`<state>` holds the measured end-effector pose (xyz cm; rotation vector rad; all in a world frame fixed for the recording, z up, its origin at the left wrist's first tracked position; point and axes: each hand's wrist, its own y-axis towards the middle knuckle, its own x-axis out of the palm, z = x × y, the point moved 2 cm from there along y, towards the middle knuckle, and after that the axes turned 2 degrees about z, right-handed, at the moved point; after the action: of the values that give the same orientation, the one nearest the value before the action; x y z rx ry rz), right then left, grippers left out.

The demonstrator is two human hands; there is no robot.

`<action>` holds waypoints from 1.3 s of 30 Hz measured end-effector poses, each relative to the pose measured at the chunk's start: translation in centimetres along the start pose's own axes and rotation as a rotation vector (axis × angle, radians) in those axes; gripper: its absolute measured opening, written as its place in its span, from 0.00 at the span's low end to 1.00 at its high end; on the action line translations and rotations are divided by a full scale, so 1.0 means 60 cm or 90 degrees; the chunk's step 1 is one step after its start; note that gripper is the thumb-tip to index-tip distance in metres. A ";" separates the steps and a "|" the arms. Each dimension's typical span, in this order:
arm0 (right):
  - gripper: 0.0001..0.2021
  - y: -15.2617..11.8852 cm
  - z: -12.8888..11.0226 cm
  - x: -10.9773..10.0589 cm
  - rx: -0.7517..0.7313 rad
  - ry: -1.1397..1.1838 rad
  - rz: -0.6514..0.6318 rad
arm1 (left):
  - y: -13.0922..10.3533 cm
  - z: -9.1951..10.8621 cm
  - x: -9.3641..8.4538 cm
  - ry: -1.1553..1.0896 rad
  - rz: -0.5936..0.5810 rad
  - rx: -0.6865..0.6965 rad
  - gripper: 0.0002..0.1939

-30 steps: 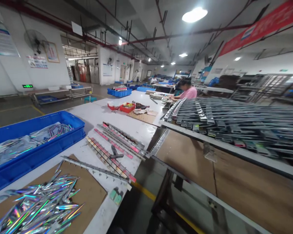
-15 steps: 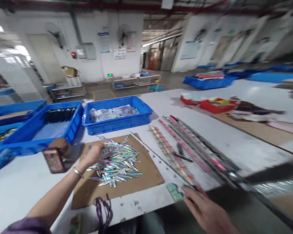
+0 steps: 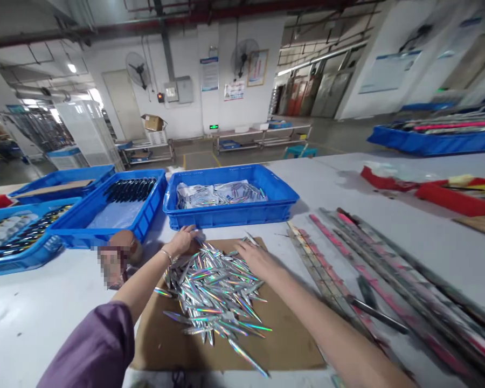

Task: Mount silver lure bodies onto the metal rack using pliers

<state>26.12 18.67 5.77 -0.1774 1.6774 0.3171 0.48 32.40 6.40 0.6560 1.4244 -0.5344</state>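
Mostly holographic pieces (image 3: 214, 293) point lower-right, under both hands.

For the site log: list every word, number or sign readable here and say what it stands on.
None can be read.
Wall posters: print too small.
Green lit sign: too small.
Right wall board: blurred.
Item by left hand: pixelated.

Bench clutter I can see around my working spot

Just beyond my reach stands a blue bin (image 3: 242, 215) of shiny wrapped packets; left of it a second blue bin (image 3: 105, 218) holds dark pieces, with two more blue bins (image 3: 22, 253) further left. Off to my right lie long metal strips (image 3: 347, 258) with pink bands, and red trays (image 3: 448, 196) sit well beyond them.
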 end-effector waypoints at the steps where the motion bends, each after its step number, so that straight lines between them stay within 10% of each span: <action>1: 0.28 0.019 0.002 0.008 -0.004 -0.015 -0.002 | 0.008 -0.011 0.007 0.008 -0.013 0.003 0.25; 11: 0.16 0.065 0.015 0.016 -0.001 -0.098 -0.017 | 0.012 -0.043 0.048 0.050 -0.064 -0.041 0.19; 19: 0.18 -0.004 -0.016 -0.020 0.018 -0.088 -0.006 | -0.001 -0.019 0.001 0.019 -0.002 -0.094 0.16; 28: 0.24 -0.110 -0.083 -0.035 0.062 -0.039 -0.028 | -0.102 0.112 -0.018 -0.028 -0.043 -0.016 0.12; 33: 0.12 -0.237 -0.168 -0.037 0.098 0.013 -0.054 | -0.155 0.152 -0.071 0.003 0.035 -0.008 0.20; 39: 0.07 -0.334 -0.225 0.031 0.145 0.093 -0.059 | -0.390 0.300 -0.040 -0.152 -0.032 0.126 0.16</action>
<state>19.09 -4.41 3.23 -0.1099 1.8284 0.0421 -2.96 2.96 7.10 0.6901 1.1748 -0.7746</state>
